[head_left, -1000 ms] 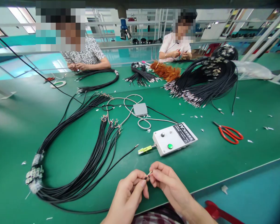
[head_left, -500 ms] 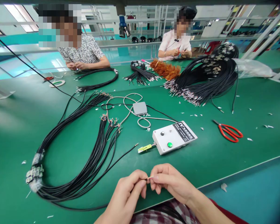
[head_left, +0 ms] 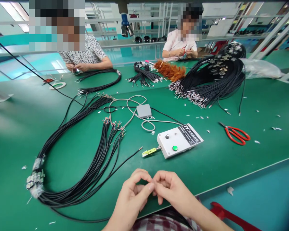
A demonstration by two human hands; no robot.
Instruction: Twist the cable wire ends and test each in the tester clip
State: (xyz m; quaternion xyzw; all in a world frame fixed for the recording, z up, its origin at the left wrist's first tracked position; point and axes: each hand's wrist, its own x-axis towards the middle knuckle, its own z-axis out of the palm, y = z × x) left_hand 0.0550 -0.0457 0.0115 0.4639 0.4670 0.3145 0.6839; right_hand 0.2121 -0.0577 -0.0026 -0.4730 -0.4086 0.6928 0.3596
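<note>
My left hand (head_left: pixel 136 194) and my right hand (head_left: pixel 170 186) meet at the front edge of the table, fingertips pinched together. Between them is the end of a thin black cable, mostly hidden by the fingers; only a tiny reddish bit of wire shows. Left of my hands lies a looped bundle of black cables (head_left: pixel 96 163), taped together at the bend, with stripped coloured wire ends. One loose cable (head_left: pixel 125 160) from it points towards a grey-white box (head_left: pixel 175 141) with a green button and a yellow-green clip (head_left: pixel 149 152) at its front.
Red-handled pliers (head_left: pixel 237 134) lie at right. A grey pedal-like block (head_left: pixel 144 111) sits among looped cords. Further back are a big heap of black cables (head_left: pixel 214 77), an orange-brown feather duster (head_left: pixel 170 70) and a smaller bundle (head_left: pixel 146 75). Two people work across the table.
My fingertips have drawn closer together, so the cable end and light wire seen between them are now mostly covered. The head view has shifted slightly; a red object shows at lower right.
</note>
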